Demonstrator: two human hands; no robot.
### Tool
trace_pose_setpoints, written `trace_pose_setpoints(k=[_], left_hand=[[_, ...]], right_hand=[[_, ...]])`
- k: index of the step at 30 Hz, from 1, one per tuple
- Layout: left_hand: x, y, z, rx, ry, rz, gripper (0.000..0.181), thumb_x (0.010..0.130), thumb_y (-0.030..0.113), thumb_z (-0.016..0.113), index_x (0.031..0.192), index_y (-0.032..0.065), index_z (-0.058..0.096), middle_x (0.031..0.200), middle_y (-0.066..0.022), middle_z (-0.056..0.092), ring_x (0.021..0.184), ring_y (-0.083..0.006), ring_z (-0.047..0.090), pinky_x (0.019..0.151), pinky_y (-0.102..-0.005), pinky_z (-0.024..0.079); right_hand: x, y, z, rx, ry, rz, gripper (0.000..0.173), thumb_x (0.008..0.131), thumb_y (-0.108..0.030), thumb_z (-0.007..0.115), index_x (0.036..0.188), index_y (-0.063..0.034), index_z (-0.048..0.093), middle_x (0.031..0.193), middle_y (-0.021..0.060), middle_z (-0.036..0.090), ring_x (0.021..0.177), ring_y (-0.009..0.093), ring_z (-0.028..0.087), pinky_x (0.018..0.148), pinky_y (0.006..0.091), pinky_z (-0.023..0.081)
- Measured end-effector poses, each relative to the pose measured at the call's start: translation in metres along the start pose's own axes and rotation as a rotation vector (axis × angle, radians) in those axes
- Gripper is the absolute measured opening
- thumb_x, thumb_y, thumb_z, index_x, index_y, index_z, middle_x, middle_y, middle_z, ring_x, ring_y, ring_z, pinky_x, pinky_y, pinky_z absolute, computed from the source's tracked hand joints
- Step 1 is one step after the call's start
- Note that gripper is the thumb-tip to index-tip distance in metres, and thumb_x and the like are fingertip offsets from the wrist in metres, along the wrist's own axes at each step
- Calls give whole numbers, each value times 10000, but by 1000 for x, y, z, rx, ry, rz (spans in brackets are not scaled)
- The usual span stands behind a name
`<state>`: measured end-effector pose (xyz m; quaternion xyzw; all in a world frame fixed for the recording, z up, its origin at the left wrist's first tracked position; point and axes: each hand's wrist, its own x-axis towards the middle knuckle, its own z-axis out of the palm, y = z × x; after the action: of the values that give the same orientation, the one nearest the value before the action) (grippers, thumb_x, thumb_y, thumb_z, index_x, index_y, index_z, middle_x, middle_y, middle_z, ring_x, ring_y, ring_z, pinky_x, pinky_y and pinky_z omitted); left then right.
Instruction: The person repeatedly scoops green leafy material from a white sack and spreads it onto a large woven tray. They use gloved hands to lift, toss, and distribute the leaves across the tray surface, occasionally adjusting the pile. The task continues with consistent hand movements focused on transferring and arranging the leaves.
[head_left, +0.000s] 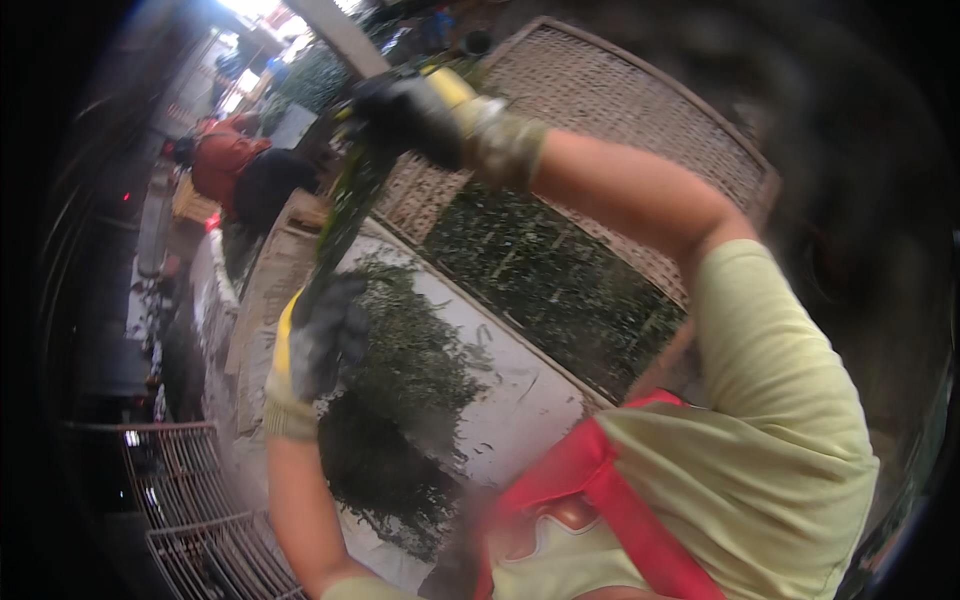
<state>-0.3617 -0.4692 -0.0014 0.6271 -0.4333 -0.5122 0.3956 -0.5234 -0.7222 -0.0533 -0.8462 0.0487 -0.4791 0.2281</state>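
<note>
Between my two gloved hands stretches a long bundle of dark green plant strands (346, 206). My right hand (412, 116), in a black-coated glove with a yellow cuff, grips its upper end. Lower down, my left hand (324, 337), in a matching glove, has its fingers curled around the other end. Beneath the left hand a loose heap of green shreds (412, 367) spreads over a white work surface (510, 390). Part of the heap lies in dark shade. Blur hides the exact finger positions.
Beyond the work surface lies a woven tray (592, 90), with dark green leafy matter (547, 270) spread beside it. A metal rack (217, 551) stands at lower left. A person in a red-orange top (225, 161) bends over at upper left, near a post (341, 37).
</note>
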Motion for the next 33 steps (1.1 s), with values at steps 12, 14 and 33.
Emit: trace_pose_setpoints(k=[12, 14, 33], left_hand=[[286, -188, -69, -71, 150, -326, 172, 859, 111, 617, 991, 24, 546, 755, -85, 613, 575, -199, 578, 520, -338, 506], [295, -227, -87, -47, 167, -364, 123, 862, 109, 615, 928, 19, 564, 718, -96, 610, 574, -229, 582, 518, -356, 502], [85, -212, -158, 1025, 307, -179, 487, 835, 105, 625, 1290, 51, 460, 1208, -138, 488, 1045, -257, 577, 943, -359, 457]], right_hand=[[-101, 237, 42, -304, -467, 874, 212, 852, -253, 602, 986, -88, 600, 865, 122, 611, 824, 289, 621, 737, 388, 513], [-102, 210, 60, -242, -393, 931, 251, 875, -272, 571, 1034, -80, 601, 962, 150, 641, 902, 309, 629, 793, 405, 504], [-145, 271, 150, -454, -425, 426, 410, 824, -279, 638, 1164, -60, 571, 1161, 180, 597, 1065, 358, 556, 926, 391, 443]])
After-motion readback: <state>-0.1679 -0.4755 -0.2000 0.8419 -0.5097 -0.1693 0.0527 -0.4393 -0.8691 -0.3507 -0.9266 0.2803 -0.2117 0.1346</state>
